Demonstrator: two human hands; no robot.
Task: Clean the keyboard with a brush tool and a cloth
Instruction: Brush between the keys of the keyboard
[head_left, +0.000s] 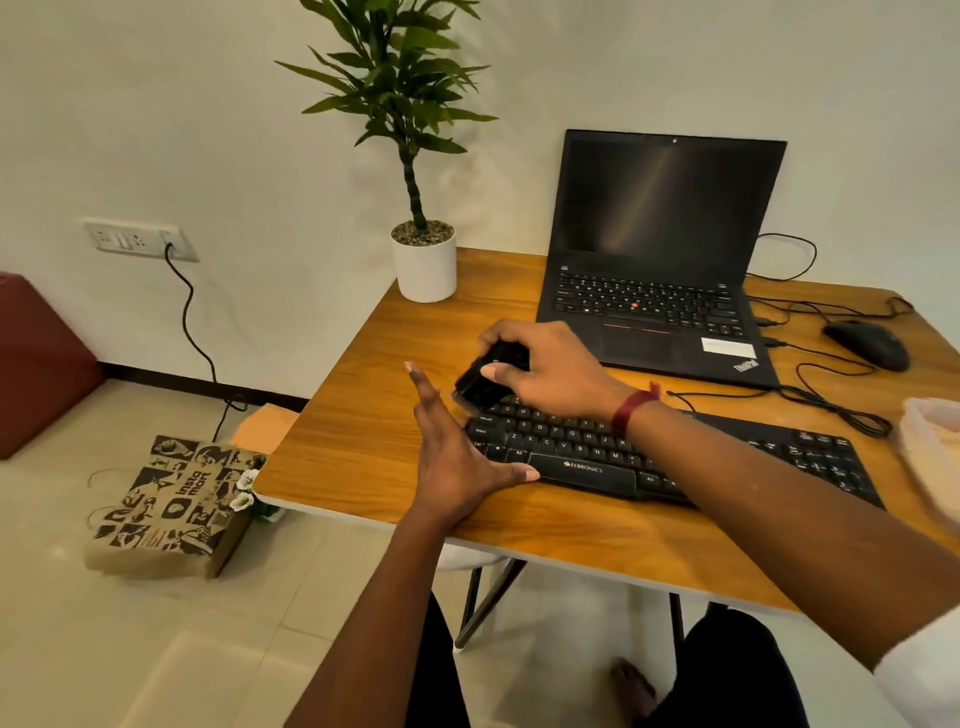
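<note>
The right hand (545, 369), closed around a dark brush tool (480, 382), holds it tilted over the upper-left keys of the keyboard (675, 457), apparently for sweeping, while the left hand (457, 452), open and empty, steadies the keyboard's near-left corner beneath it.

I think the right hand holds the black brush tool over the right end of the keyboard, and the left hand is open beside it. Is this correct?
Not quite. The head view shows the right hand holding the black brush tool over the left end of the keyboard, not the right end. The left hand is indeed open beside it.
</note>
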